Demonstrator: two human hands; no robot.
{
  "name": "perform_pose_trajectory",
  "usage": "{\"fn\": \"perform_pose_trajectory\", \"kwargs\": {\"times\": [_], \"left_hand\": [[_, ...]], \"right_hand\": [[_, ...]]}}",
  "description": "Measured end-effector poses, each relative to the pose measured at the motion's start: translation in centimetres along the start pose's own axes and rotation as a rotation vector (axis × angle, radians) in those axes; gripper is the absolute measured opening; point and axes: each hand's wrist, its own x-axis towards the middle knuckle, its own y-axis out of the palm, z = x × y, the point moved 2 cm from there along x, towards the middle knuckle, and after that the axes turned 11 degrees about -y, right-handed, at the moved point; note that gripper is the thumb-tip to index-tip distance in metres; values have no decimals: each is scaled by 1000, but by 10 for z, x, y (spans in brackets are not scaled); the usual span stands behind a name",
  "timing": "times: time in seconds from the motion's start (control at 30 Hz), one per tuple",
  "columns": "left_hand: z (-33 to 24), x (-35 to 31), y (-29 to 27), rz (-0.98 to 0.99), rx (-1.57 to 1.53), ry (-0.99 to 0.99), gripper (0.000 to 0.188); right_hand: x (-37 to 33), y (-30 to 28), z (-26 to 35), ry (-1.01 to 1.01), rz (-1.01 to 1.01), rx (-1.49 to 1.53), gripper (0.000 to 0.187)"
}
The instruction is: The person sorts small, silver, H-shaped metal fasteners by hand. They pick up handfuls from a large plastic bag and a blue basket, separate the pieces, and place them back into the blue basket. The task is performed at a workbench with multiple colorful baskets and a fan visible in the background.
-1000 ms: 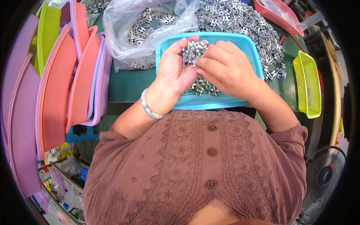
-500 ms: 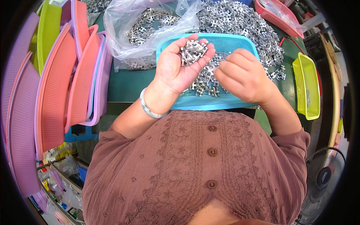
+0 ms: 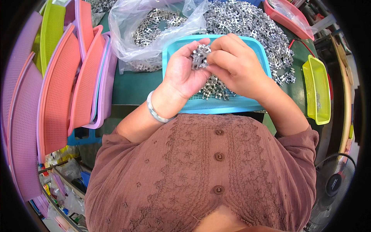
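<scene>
My left hand (image 3: pixel 181 71) is cupped palm-up over the blue basket, holding a handful of small silvery metal pieces (image 3: pixel 199 55), some H-shaped. Against that handful, my right hand (image 3: pixel 237 65) has its fingers bent in a pinch; whatever is between the fingertips is hidden. Below both hands stands the blue perforated basket (image 3: pixel 220 108). More of the same metal pieces (image 3: pixel 215 89) lie inside it, partly covered by my hands.
Behind the basket rises a large heap of metal pieces (image 3: pixel 247 21). A clear plastic bag (image 3: pixel 125 42) with similar pieces lies to its left. Stacked pink and purple baskets (image 3: pixel 58 96) crowd the left; a yellow-green basket (image 3: pixel 317 91) and a fan (image 3: pixel 332 185) are at right.
My right hand has moved left and up from over the basket to the pieces in my left palm. The left hand has turned slightly inward, its fingers now partly covered.
</scene>
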Motion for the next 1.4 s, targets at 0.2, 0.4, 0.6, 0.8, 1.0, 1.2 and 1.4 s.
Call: {"fn": "perform_pose_trajectory", "kwargs": {"times": [0.2,0.4,0.6,0.8,1.0,1.2,1.4], "left_hand": [[-2,1,1,47,-45,42,24],[1,1,2,51,-111,47,28],[-1,1,2,34,-147,80,27],[0,0,3,41,-208,93,27],[1,0,4,39,-129,67,28],[0,1,0,103,-131,5,29],[-5,-5,-2,73,-90,38,31]], "right_hand": [[-13,-4,2,-235,34,-199,17],[-17,-10,10,-415,0,-284,22],[-21,-18,14,-376,56,-250,22],[-29,-33,13,-278,125,-210,20],[-30,-38,19,-345,161,-299,23],[-34,-39,18,-317,160,-311,22],[-48,-41,10,-185,237,-320,16]]}}
